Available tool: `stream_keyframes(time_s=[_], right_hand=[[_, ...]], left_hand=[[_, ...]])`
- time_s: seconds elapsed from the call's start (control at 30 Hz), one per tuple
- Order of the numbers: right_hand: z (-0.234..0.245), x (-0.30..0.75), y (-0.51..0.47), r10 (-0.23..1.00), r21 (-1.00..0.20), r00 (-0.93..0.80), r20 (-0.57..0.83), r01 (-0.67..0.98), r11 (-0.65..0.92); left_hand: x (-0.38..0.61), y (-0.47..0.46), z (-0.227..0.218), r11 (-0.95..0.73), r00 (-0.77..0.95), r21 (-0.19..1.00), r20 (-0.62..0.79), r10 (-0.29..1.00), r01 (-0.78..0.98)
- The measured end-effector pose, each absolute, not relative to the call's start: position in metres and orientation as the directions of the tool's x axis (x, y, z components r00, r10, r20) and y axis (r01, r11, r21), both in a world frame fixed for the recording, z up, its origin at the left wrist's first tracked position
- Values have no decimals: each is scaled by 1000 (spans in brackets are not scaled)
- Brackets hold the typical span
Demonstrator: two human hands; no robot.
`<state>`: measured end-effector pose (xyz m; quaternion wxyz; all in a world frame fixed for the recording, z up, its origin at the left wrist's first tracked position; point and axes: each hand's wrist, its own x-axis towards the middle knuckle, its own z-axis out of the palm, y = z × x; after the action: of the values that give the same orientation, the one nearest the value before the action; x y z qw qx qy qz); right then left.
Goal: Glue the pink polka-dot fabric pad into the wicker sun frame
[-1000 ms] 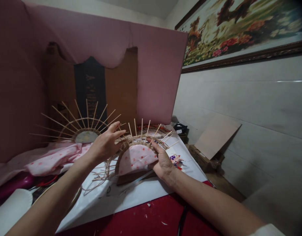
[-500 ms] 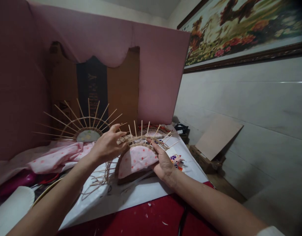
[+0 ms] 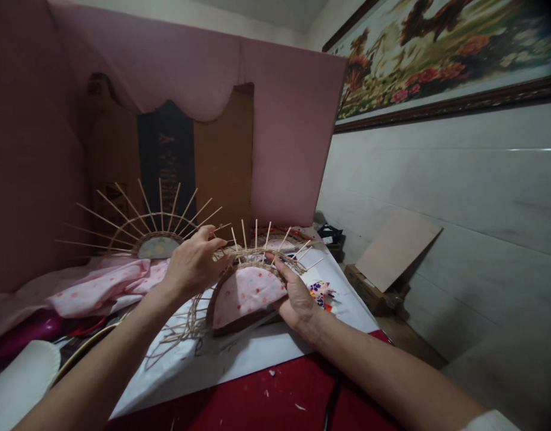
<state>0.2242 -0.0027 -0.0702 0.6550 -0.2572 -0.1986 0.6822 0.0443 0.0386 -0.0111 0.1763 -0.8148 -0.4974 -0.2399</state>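
Note:
A half-round woven piece (image 3: 249, 299) stands tilted between my hands, its face covered in pink dotted cloth. Thin wooden sticks (image 3: 256, 234) fan out from its curved rim, and twisted brown cord (image 3: 248, 254) runs between them. My right hand (image 3: 296, 296) grips its right side, thumb along the rim and fingers behind it. My left hand (image 3: 197, 254) is closed at the upper left of the rim, around the cord and sticks; its fingertips are partly hidden. Loose cord ends (image 3: 167, 344) trail below my left hand.
A similar half-round piece with long sticks (image 3: 159, 247) stands behind on the left, near crumpled pink dotted cloth (image 3: 109, 290). White paper (image 3: 239, 365) lies over a red surface (image 3: 257, 401). A pink panel (image 3: 293, 137) rises behind; a white scalloped plate (image 3: 26, 383) is at lower left.
The half-round piece and both hands sit very slightly further left in the picture. My left hand's fingers have shifted a little at the rim; both holds look the same.

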Motion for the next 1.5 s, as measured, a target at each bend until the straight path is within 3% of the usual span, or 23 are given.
stream_keyframes(time_s=[0.33,0.9,1.0,1.13,1.3,1.4,1.5], right_hand=[[-72,225,-1,998,-626,-10,-64,-778,-48],[-71,224,-3,998,-623,-37,-50,-780,-60],[-71,224,-3,998,-620,-23,-53,-783,-51],[-71,225,-4,997,-614,-23,-71,-786,-62],[-75,226,-2,995,-596,-13,-102,-800,-72],[-77,228,1,997,-606,17,-76,-795,-33],[-77,229,4,996,-598,66,-55,-801,20]], left_hand=[[49,34,-11,-398,389,-139,641,661,907],[53,32,-12,-370,347,-110,656,670,922],[52,33,-11,-408,313,-17,670,673,913],[44,42,-6,-456,180,258,673,717,852],[21,57,1,-367,18,542,543,839,756],[12,60,4,-379,90,547,481,872,746],[10,58,4,-492,311,423,428,849,761]])
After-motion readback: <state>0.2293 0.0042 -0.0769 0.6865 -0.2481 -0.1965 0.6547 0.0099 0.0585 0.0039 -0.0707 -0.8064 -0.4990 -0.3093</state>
